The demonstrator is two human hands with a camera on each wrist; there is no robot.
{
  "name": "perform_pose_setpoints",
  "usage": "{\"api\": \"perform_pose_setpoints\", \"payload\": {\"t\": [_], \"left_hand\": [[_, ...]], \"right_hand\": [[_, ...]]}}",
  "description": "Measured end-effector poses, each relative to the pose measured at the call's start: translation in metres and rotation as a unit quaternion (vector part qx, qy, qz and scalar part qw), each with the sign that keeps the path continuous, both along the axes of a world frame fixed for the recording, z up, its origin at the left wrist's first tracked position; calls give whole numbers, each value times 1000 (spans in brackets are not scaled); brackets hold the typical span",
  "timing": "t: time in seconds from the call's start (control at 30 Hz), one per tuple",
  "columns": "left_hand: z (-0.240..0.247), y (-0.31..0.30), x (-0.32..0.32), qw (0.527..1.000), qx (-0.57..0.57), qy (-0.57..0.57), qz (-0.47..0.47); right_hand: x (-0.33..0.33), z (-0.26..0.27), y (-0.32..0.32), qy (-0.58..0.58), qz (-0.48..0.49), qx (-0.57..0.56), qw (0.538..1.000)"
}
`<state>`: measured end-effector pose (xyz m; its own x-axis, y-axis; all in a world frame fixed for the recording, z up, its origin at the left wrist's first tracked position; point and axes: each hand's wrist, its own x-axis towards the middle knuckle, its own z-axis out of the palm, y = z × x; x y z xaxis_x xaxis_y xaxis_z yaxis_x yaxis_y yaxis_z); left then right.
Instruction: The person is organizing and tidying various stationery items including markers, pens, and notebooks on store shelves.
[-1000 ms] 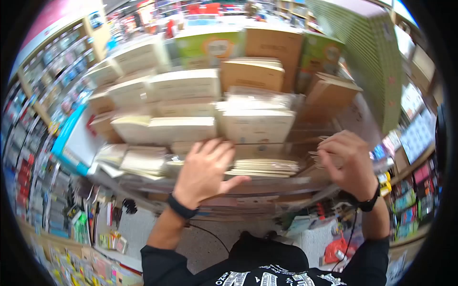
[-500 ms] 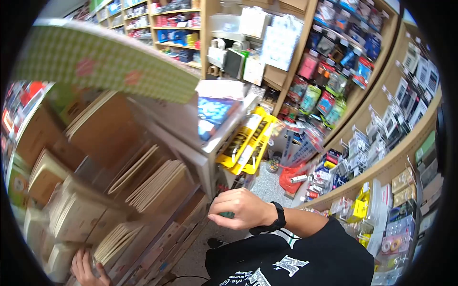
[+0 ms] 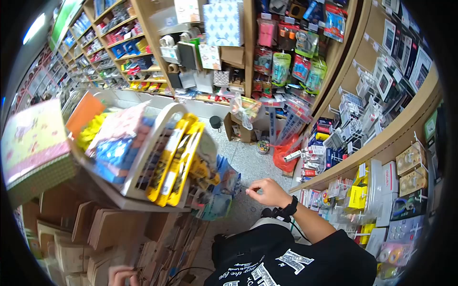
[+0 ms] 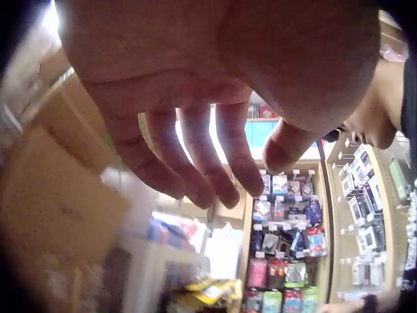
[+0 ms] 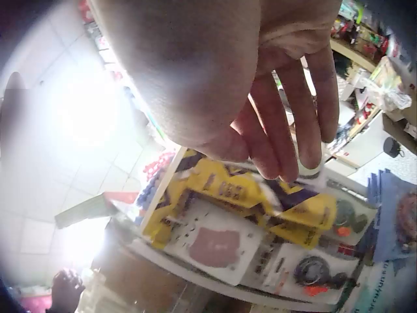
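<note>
My right hand (image 3: pixel 268 193) hangs over the aisle beside the display stand, fingers loosely bent with nothing in them. In the right wrist view, its fingers (image 5: pixel 287 124) overlap yellow packets (image 5: pixel 228 189) hanging on the stand's end. At the bottom edge of the head view, my left hand (image 3: pixel 123 275) is partly cut off, near the brown paper notebooks (image 3: pixel 112 226) in the rack. The left wrist view shows that hand's fingers (image 4: pixel 189 160) spread and relaxed, holding nothing, with brown covers (image 4: pixel 65 195) beside it.
A patterned box (image 3: pixel 36 143) and a bin of colourful packs (image 3: pixel 119 148) top the stand. Wall shelves with hanging goods (image 3: pixel 296 57) curve along the right. A red bag (image 3: pixel 285 155) and a cardboard box (image 3: pixel 238 128) stand on the floor.
The view has swung right, toward the aisle and wall shelves. My right hand has left the notebook rack and now hangs over the aisle; the left hand has shifted to the view's bottom edge.
</note>
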<state>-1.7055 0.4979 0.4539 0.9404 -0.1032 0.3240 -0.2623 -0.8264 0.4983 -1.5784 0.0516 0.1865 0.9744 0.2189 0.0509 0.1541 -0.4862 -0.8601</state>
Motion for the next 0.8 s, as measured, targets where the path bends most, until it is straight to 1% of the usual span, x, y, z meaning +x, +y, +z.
{"api": "perform_pose_setpoints", "payload": {"t": [0.03, 0.07, 0.1, 0.17, 0.23, 0.27, 0.3, 0.37, 0.4, 0.43, 0.5, 0.53, 0.63, 0.7, 0.73, 0.77, 0.8], "left_hand": [[-14, -21, 14, 999, -3, 50, -3], [-24, -37, 25, 992, 2, 130, 9], [-37, -55, 44, 991, 21, 113, -75], [-91, -76, 58, 970, -9, 211, -120], [-132, -117, 74, 945, 1, 275, -177], [-147, -141, 82, 947, 24, 253, -198], [-159, -160, 86, 947, 48, 231, -219], [-188, -181, 93, 933, 59, 258, -243], [-199, -198, 97, 931, 58, 271, -237], [-202, -212, 106, 925, 65, 279, -251], [-211, -228, 111, 913, 69, 293, -274], [-213, -233, 111, 914, 69, 295, -271], [-226, -254, 128, 904, 48, 294, -307], [-247, -266, 146, 891, 38, 303, -337], [-258, -273, 153, 889, 33, 302, -342], [-266, -276, 155, 885, 40, 288, -364], [-279, -288, 172, 877, 38, 267, -398]], "right_hand": [[4, -17, -15, 5, -3, 8, 1000], [4, -36, -20, 16, -20, -10, 1000], [2, -49, -23, 27, -37, -28, 999], [-1, -62, -43, 44, -33, -34, 998], [-4, -69, -69, 26, -49, -30, 998], [-7, -64, -81, 54, -54, -18, 997], [-12, -61, -90, 59, -47, -16, 997], [-19, -60, -106, 80, -100, -8, 992], [-11, -64, -121, 92, -97, -11, 991], [-11, -67, -131, 102, -118, 4, 988], [-10, -70, -142, 104, -143, 24, 984], [-7, -71, -142, 105, -140, 24, 984], [10, -64, -150, 94, -154, 8, 984], [28, -52, -152, 75, -144, -4, 987], [30, -50, -151, 74, -147, 12, 986], [29, -48, -148, 74, -147, 12, 986], [37, -45, -156, 83, -158, 3, 984]]}}
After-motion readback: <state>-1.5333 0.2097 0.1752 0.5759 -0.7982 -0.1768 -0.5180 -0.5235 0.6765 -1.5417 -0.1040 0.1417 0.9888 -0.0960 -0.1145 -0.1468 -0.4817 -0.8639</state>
